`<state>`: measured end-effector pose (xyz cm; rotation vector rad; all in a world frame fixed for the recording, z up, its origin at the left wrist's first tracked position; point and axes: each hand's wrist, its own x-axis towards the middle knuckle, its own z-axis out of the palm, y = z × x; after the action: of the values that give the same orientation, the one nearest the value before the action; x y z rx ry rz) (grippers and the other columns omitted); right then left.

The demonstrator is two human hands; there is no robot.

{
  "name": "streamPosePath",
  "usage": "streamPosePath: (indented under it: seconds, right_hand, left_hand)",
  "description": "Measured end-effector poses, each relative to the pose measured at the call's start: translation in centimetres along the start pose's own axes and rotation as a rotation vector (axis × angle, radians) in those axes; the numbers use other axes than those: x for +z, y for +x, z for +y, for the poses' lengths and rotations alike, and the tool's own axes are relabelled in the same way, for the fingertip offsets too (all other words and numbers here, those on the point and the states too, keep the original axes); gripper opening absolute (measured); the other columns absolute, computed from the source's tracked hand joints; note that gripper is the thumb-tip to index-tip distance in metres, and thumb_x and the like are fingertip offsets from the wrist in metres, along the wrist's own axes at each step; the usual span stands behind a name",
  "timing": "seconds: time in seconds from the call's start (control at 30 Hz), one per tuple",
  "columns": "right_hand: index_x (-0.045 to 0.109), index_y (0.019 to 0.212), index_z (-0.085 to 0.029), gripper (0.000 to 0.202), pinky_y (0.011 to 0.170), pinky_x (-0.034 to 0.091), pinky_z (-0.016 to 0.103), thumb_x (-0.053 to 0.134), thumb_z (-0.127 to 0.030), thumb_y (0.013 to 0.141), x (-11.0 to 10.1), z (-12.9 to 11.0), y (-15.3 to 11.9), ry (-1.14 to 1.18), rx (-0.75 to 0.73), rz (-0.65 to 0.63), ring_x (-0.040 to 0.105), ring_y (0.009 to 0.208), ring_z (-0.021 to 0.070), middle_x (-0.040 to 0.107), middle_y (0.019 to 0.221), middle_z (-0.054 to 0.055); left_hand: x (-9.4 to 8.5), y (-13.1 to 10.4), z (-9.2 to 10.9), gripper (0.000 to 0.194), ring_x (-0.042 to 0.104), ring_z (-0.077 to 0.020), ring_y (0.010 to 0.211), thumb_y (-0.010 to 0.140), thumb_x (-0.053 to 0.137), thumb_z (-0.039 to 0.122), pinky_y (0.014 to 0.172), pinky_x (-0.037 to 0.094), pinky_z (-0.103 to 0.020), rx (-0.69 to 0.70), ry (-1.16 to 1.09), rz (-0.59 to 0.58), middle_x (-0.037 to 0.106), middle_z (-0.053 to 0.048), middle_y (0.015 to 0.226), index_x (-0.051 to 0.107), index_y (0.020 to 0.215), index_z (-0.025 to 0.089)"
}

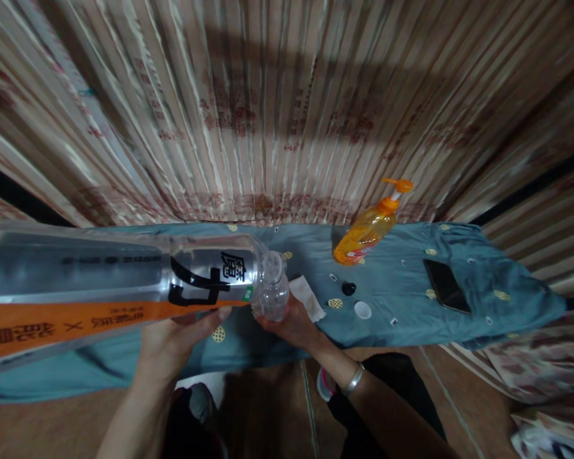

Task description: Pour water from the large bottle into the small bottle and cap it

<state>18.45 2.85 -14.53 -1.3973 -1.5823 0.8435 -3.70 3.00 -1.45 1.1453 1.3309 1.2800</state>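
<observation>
A large silver and orange bottle (210, 271) lies tilted nearly level across the left of the view, its neck end pointing right. My left hand (186, 335) holds it from below, thumb stretched along its underside. My right hand (291, 322) has its fingers wrapped round a small clear bottle (273, 299). The small bottle's open top is right by the large bottle's end; whether they touch is hard to tell. A white tissue (308, 298) lies just beyond my right hand. A small black cap (349, 288) and a white round lid (362, 310) rest on the teal cloth.
An orange pump bottle (366, 236) stands at the back of the cloth-covered surface (392, 319). A black phone (446, 285) lies at the right. Pleated patterned curtains (277, 115) hang behind. Plastic bags (550, 440) are on the floor at the lower right.
</observation>
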Motion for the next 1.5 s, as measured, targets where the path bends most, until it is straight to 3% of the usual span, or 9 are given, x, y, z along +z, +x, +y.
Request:
streamPosePath:
  seconds: [0.17, 0.37, 0.57, 0.73, 0.93, 1.17, 1.27, 1.5]
  right_hand:
    - [0.064, 0.136, -0.029, 0.060, 0.102, 0.071, 0.046, 0.090, -0.031, 0.082, -0.1, -0.3, 0.0, 0.004, 0.024, 0.007, 0.085, 0.113, 0.0345, 0.087, 0.124, 0.009]
    - [0.066, 0.131, -0.030, 0.055, 0.102, 0.071, 0.053, 0.090, -0.035, 0.082, -0.4, -0.5, 0.1, 0.018, 0.017, -0.016, 0.084, 0.114, 0.0371, 0.087, 0.125, 0.009]
    - [0.069, 0.128, -0.029, 0.054, 0.103, 0.071, 0.051, 0.091, -0.033, 0.079, -0.8, -0.1, -0.1, -0.004, 0.028, -0.039, 0.085, 0.114, 0.0360, 0.087, 0.123, 0.007]
    - [0.074, 0.124, -0.031, 0.053, 0.107, 0.070, 0.047, 0.096, -0.028, 0.076, -1.0, 0.1, -0.1, -0.020, 0.023, -0.051, 0.083, 0.122, 0.0376, 0.086, 0.128, 0.008]
    - [0.072, 0.133, -0.028, 0.061, 0.107, 0.070, 0.051, 0.097, -0.031, 0.077, -1.1, 0.1, 0.0, -0.012, -0.003, -0.063, 0.083, 0.122, 0.0366, 0.085, 0.131, 0.009]
    - [0.066, 0.139, -0.026, 0.066, 0.112, 0.067, 0.056, 0.094, -0.035, 0.079, -0.9, 0.5, 0.0, 0.020, 0.009, -0.090, 0.081, 0.126, 0.0361, 0.083, 0.137, 0.010]
    - [0.068, 0.134, -0.026, 0.060, 0.110, 0.068, 0.054, 0.093, -0.033, 0.080, -1.0, 0.2, 0.0, 0.017, 0.012, -0.093, 0.081, 0.126, 0.0372, 0.083, 0.137, 0.010]
    - [0.070, 0.129, -0.030, 0.054, 0.104, 0.071, 0.052, 0.092, -0.035, 0.080, -1.0, 0.0, 0.0, -0.008, -0.016, -0.048, 0.084, 0.117, 0.0369, 0.087, 0.127, 0.007]
  left_hand:
    - [0.7, -0.6, 0.6, 0.026, 0.082, -0.0284, 0.094, 0.064, 0.094, 0.034, 0.106, 0.067, -0.046, 0.059, 0.052, 0.057, 0.087, -0.006, 0.095, 0.083, 0.084, 0.021]
    - [1.1, -0.9, 1.3, 0.030, 0.083, -0.0297, 0.093, 0.061, 0.095, 0.030, 0.095, 0.070, -0.044, 0.043, -0.030, 0.046, 0.080, 0.000, 0.076, 0.077, 0.085, 0.025]
    - [1.0, -0.9, 1.3, 0.032, 0.083, -0.0300, 0.095, 0.062, 0.096, 0.035, 0.103, 0.069, -0.048, 0.042, -0.006, 0.027, 0.086, -0.005, 0.088, 0.080, 0.086, 0.023]
    - [0.8, -0.6, 1.0, 0.035, 0.083, -0.0319, 0.094, 0.058, 0.099, 0.035, 0.097, 0.071, -0.048, 0.060, 0.014, 0.041, 0.081, -0.003, 0.078, 0.076, 0.081, 0.024]
    - [0.7, -0.4, 1.0, 0.027, 0.082, -0.0287, 0.096, 0.064, 0.095, 0.034, 0.104, 0.068, -0.046, 0.055, 0.021, 0.002, 0.088, -0.007, 0.095, 0.083, 0.085, 0.021]
    - [0.8, -0.4, 0.5, 0.031, 0.082, -0.0292, 0.089, 0.059, 0.096, 0.037, 0.099, 0.071, -0.049, 0.066, 0.012, 0.032, 0.088, -0.006, 0.092, 0.084, 0.083, 0.022]
    - [0.8, -0.5, 0.7, 0.027, 0.082, -0.0284, 0.090, 0.064, 0.095, 0.036, 0.100, 0.070, -0.048, 0.052, 0.033, 0.043, 0.086, -0.004, 0.089, 0.081, 0.084, 0.022]
    - [0.4, 0.1, 0.6, 0.042, 0.080, -0.0277, 0.082, 0.054, 0.102, 0.031, 0.092, 0.072, -0.046, 0.116, 0.020, 0.057, 0.079, 0.000, 0.078, 0.071, 0.081, 0.025]
